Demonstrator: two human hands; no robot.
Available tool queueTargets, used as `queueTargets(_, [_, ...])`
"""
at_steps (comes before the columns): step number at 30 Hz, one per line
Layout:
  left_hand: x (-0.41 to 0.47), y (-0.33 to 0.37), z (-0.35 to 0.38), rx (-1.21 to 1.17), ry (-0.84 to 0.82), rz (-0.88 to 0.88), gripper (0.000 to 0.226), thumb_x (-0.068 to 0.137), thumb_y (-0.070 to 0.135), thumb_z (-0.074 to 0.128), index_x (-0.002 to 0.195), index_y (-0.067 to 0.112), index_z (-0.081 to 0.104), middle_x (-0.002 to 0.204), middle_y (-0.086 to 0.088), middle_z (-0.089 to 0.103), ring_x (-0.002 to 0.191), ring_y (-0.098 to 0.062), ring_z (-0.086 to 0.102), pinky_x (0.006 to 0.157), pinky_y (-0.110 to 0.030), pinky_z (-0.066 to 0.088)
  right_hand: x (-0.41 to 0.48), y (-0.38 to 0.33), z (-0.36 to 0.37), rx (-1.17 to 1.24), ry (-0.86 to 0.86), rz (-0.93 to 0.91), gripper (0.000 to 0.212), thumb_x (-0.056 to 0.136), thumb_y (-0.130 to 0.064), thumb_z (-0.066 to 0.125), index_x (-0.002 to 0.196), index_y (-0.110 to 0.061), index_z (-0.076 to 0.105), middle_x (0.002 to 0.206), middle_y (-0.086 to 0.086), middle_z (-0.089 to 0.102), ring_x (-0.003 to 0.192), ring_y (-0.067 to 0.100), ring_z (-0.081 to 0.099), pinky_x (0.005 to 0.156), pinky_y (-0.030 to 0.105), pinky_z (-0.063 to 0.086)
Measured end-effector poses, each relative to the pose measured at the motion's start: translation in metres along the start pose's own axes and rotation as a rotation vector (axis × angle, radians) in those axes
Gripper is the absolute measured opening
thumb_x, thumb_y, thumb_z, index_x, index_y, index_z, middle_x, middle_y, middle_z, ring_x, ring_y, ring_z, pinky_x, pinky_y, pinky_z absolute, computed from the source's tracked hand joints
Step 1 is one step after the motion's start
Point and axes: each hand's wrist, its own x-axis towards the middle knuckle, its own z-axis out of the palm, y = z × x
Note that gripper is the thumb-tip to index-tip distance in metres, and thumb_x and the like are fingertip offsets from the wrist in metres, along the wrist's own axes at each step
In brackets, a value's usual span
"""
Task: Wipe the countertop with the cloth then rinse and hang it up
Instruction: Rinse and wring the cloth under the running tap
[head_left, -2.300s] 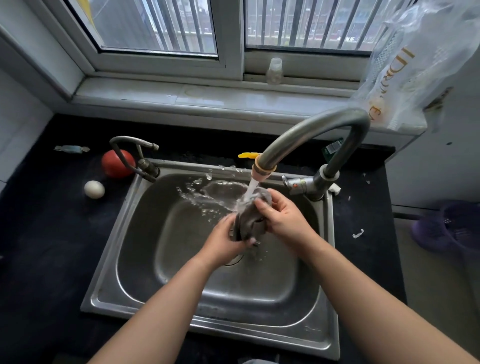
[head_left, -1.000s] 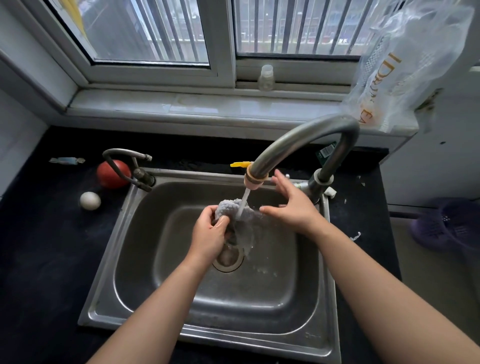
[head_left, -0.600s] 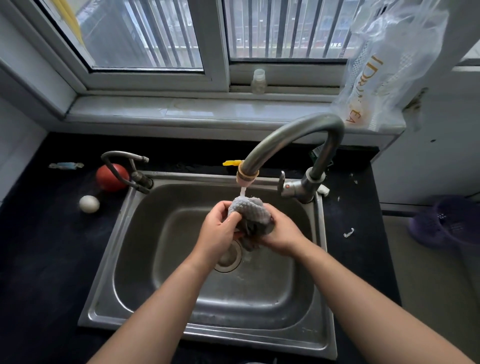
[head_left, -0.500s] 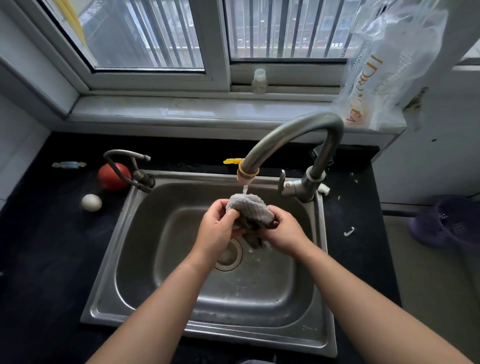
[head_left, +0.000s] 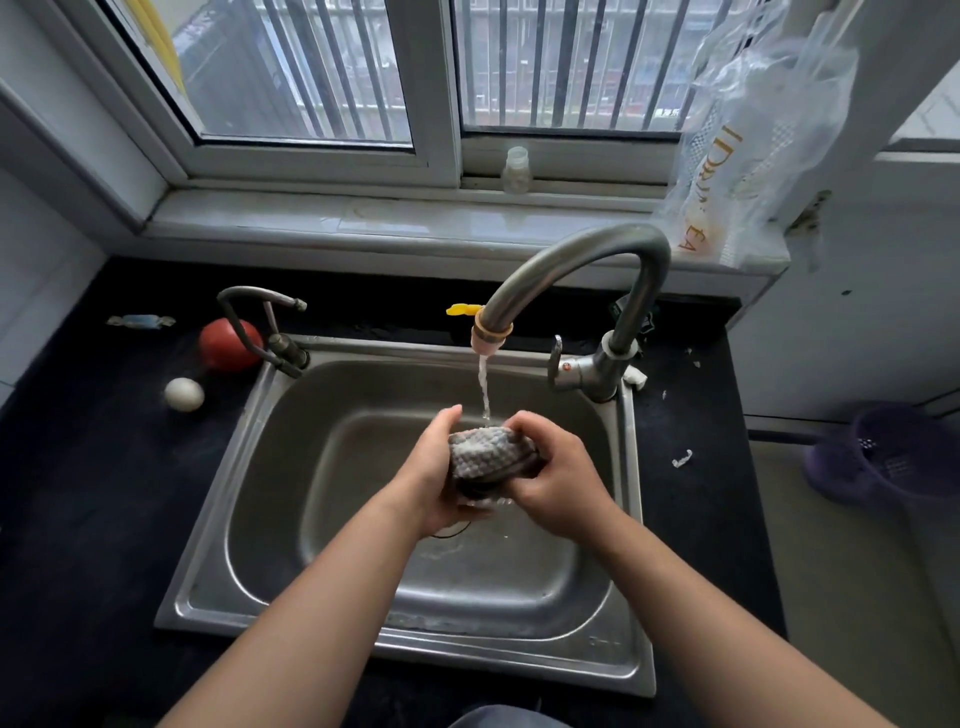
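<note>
A grey waffle-textured cloth (head_left: 488, 454), bunched into a wad, sits between both hands over the steel sink (head_left: 291, 415). My left hand (head_left: 431, 467) clasps its left side and my right hand (head_left: 558, 480) grips its right side and top. A thin stream of water falls from the curved tap (head_left: 576, 260) onto the top of the cloth. The sink drain is hidden behind my hands. The black countertop (head_left: 88, 493) surrounds the sink.
A red tomato (head_left: 226, 345) and a white egg (head_left: 183, 394) lie on the counter left of the sink, near a small side tap (head_left: 262, 322). A plastic bag (head_left: 753, 135) hangs at the upper right. A purple basket (head_left: 888, 452) stands on the floor to the right.
Both hands with the cloth have dropped a little lower under the tap. The cloth is squeezed tighter between them. The water still runs.
</note>
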Motion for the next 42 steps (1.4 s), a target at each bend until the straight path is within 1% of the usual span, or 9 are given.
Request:
queueTargets(8, [-0.001, -0.005, 0.012, -0.204, -0.034, -0.061, 0.037, 0.091, 0.045, 0.045, 0.094, 0.012, 0.064, 0.075, -0.007, 0.071, 0.063, -0.019, 0.068, 0.052, -0.025, 0.053, -0.02, -0.009, 0.005, 0.23, 0.059, 0.074, 0.033, 0.062, 0.006, 0.049, 0.09, -0.011, 0.052, 0.082, 0.005, 0.055, 0.075, 0.016, 0.051, 0.066, 0.029, 0.043])
queueTargets(12, [0.002, -0.011, 0.021, -0.317, 0.088, 0.03, 0.053, 0.092, 0.044, 0.052, 0.119, -0.001, 0.057, 0.112, -0.023, 0.067, 0.098, -0.036, 0.066, 0.073, -0.042, 0.056, -0.031, -0.015, 0.012, 0.424, 0.08, 0.263, 0.059, 0.068, -0.018, 0.059, 0.122, -0.034, 0.043, 0.126, -0.004, 0.046, 0.115, -0.003, 0.044, 0.086, 0.014, 0.043])
queueTargets(15, [0.002, -0.017, 0.028, -0.44, 0.093, 0.055, 0.065, 0.086, 0.057, 0.052, 0.117, 0.0, 0.058, 0.111, -0.026, 0.067, 0.097, -0.04, 0.067, 0.085, -0.048, 0.054, -0.03, -0.02, 0.026, 0.395, 0.237, 0.349, 0.066, 0.076, -0.044, 0.069, 0.134, -0.035, 0.04, 0.136, -0.01, 0.042, 0.125, 0.005, 0.039, 0.1, 0.027, 0.04])
queueTargets(20, [0.006, -0.02, 0.033, -0.438, 0.171, 0.196, 0.047, 0.093, 0.041, 0.049, 0.112, 0.001, 0.062, 0.114, -0.025, 0.066, 0.102, -0.038, 0.065, 0.095, -0.051, 0.05, -0.008, -0.029, 0.033, 0.506, 0.506, 0.368, 0.013, 0.08, -0.014, 0.071, 0.092, -0.019, 0.071, 0.093, 0.002, 0.072, 0.089, 0.019, 0.068, 0.079, 0.031, 0.056])
queueTargets(23, [0.0, -0.015, 0.033, -0.361, 0.181, 0.331, 0.03, 0.096, 0.034, 0.046, 0.106, 0.011, 0.062, 0.111, -0.021, 0.067, 0.099, -0.035, 0.066, 0.094, -0.051, 0.05, 0.001, -0.032, 0.029, 0.473, 0.512, 0.276, 0.019, 0.078, -0.003, 0.07, 0.076, -0.021, 0.073, 0.075, -0.002, 0.074, 0.075, 0.013, 0.071, 0.066, 0.022, 0.055])
queueTargets(31, [-0.025, 0.011, 0.038, -0.554, 0.194, 0.194, 0.056, 0.086, 0.053, 0.052, 0.113, 0.005, 0.066, 0.108, -0.019, 0.07, 0.097, -0.035, 0.068, 0.086, -0.045, 0.055, 0.008, -0.041, 0.029, 0.349, 0.433, 0.029, 0.019, 0.077, -0.016, 0.072, 0.093, -0.026, 0.073, 0.085, -0.009, 0.075, 0.083, 0.009, 0.07, 0.074, 0.02, 0.054])
queueTargets(34, [-0.027, 0.013, 0.041, -0.487, 0.348, 0.367, 0.039, 0.088, 0.043, 0.058, 0.086, 0.005, 0.064, 0.085, -0.015, 0.07, 0.082, -0.032, 0.068, 0.08, -0.041, 0.056, 0.014, -0.048, 0.034, 0.484, 0.468, 0.225, 0.004, 0.08, -0.024, 0.072, 0.077, -0.026, 0.074, 0.076, -0.006, 0.075, 0.074, 0.011, 0.071, 0.066, 0.024, 0.053])
queueTargets(37, [-0.028, 0.007, 0.042, -0.325, 0.469, 0.573, 0.036, 0.089, 0.029, 0.061, 0.06, 0.014, 0.046, 0.059, -0.006, 0.056, 0.06, -0.023, 0.053, 0.064, -0.033, 0.046, 0.02, -0.048, 0.036, 0.552, 0.447, 0.486, 0.034, 0.086, -0.039, 0.063, 0.06, -0.018, 0.069, 0.06, 0.0, 0.071, 0.06, 0.016, 0.067, 0.06, 0.03, 0.052])
queueTargets(42, [-0.026, -0.006, 0.04, -0.089, 0.437, 0.755, 0.034, 0.084, 0.002, 0.057, 0.063, 0.018, 0.035, 0.053, 0.0, 0.036, 0.045, -0.01, 0.034, 0.05, -0.027, 0.032, 0.022, -0.047, 0.035, 0.506, 0.487, 0.713, 0.046, 0.095, -0.038, 0.041, 0.058, -0.015, 0.054, 0.047, -0.005, 0.06, 0.059, 0.018, 0.058, 0.068, 0.034, 0.05])
